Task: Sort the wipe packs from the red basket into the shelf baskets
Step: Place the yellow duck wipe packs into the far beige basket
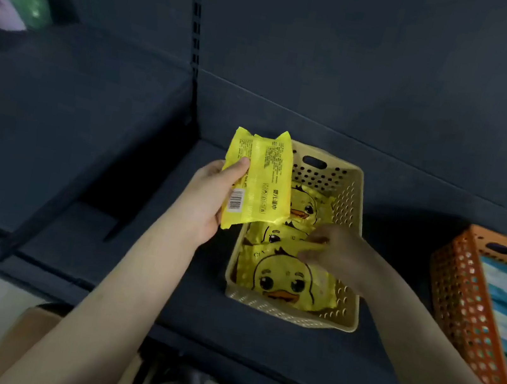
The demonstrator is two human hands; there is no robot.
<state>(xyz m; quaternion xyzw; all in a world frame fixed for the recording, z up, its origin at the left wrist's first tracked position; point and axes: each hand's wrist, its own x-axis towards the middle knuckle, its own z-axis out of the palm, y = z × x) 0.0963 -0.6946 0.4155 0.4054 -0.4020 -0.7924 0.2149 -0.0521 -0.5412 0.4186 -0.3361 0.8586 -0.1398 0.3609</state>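
Over basket (354,208), pack (260,179) in left hand (207,204)

Single view: the head camera, worn by you, wide-angle, with lines bowed toward the edges. It faces forward and down onto the dark shelf (256,335), close in. Both your forearms enter from the bottom edge. Your left hand (207,204), gripping a yellow wipe pack (260,179), sits near centre. The tan basket (351,207) lies just right of it. The orange basket (459,307) is cut by the right edge.
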